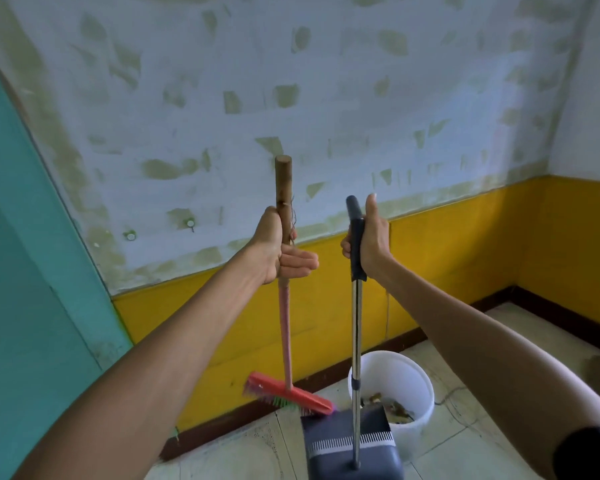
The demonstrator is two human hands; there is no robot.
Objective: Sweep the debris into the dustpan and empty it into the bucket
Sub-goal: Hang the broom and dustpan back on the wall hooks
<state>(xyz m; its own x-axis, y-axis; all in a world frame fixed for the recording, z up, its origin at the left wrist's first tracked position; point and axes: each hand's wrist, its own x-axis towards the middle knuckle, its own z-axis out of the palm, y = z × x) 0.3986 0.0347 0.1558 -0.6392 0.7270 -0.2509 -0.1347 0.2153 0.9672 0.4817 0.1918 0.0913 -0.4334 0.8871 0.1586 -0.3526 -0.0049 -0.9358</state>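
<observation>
My left hand (pixel 278 249) grips the wooden upper part of a broom handle (pixel 284 188); the shaft turns pink lower down and ends in a red broom head (pixel 290 393) with coloured bristles, held upright near the wall base. My right hand (pixel 369 239) is closed around the dark grip of a long metal dustpan handle (pixel 356 327). The dark grey dustpan (pixel 347 441) hangs low, in front of a white bucket (pixel 414 379). Brown debris (pixel 400 410) lies inside the bucket, partly hidden behind the pan.
A white patchy wall with a yellow lower band (pixel 465 258) and dark skirting stands ahead. A teal door or panel (pixel 32 306) is at the left. The floor is pale tile (pixel 243 455). A thin cord (pixel 461 403) trails on the floor right of the bucket.
</observation>
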